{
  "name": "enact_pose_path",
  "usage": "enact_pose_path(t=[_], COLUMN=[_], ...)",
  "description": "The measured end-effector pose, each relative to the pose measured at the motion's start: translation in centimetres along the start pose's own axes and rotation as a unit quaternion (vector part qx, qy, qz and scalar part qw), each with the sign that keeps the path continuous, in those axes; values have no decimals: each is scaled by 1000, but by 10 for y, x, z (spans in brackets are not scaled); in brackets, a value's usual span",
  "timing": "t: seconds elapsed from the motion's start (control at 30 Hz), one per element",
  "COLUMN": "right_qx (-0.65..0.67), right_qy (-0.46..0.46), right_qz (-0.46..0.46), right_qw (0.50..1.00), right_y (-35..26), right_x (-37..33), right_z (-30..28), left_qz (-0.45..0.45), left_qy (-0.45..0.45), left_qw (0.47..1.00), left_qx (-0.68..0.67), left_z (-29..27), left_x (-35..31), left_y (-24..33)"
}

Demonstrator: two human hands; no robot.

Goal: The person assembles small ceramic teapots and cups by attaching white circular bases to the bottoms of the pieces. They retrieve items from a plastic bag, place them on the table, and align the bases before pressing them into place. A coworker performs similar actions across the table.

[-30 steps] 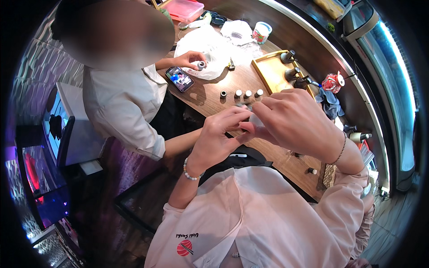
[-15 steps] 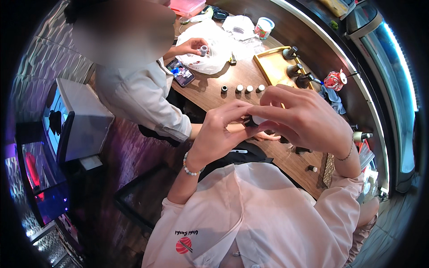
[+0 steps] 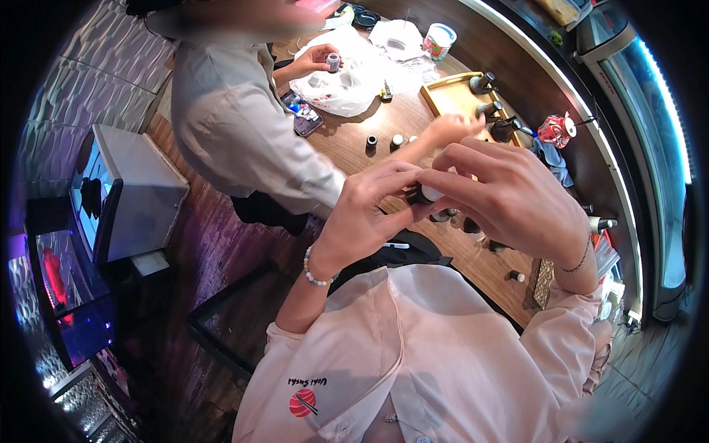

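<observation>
Just above my chest, both hands meet around a small dark bottle with a white cap. My left hand is closed, thumb and fingers pinching its dark body. From the other side, the fingers of my right hand are closed at the cap and hide part of it. Below and behind my right hand, several similar small dark bottles stand on the wooden table, partly covered. Another small bottle is nearer to me on the right.
Across at the left, a person holds a small clear jar; their other hand reaches toward a yellow wooden tray with dark bottles. A phone, a white plastic bag, a paper tub and a red-white pot are around.
The other person's lower hand has moved from beneath my hands up and right toward the tray, and their body leans further right. My hands stay almost in place on the bottle.
</observation>
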State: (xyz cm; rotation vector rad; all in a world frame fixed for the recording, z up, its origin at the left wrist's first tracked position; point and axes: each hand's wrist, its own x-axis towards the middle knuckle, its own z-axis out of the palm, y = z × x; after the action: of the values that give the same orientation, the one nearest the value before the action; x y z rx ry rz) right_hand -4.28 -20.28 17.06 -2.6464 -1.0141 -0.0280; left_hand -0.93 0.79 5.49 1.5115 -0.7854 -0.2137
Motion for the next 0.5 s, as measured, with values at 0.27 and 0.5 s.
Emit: enact_pose_path(t=[0.27,0.5], right_qx=[-34,3], right_qy=[-6,31], right_qz=[1,-1], right_qw=[999,1000], right_y=[-6,-2], right_x=[0,2], right_z=[1,-7], left_qz=[12,22], left_qy=[-17,0], left_qw=[999,999], left_qx=[39,43], left_z=[-2,-4], left_x=[2,4], left_y=[3,4])
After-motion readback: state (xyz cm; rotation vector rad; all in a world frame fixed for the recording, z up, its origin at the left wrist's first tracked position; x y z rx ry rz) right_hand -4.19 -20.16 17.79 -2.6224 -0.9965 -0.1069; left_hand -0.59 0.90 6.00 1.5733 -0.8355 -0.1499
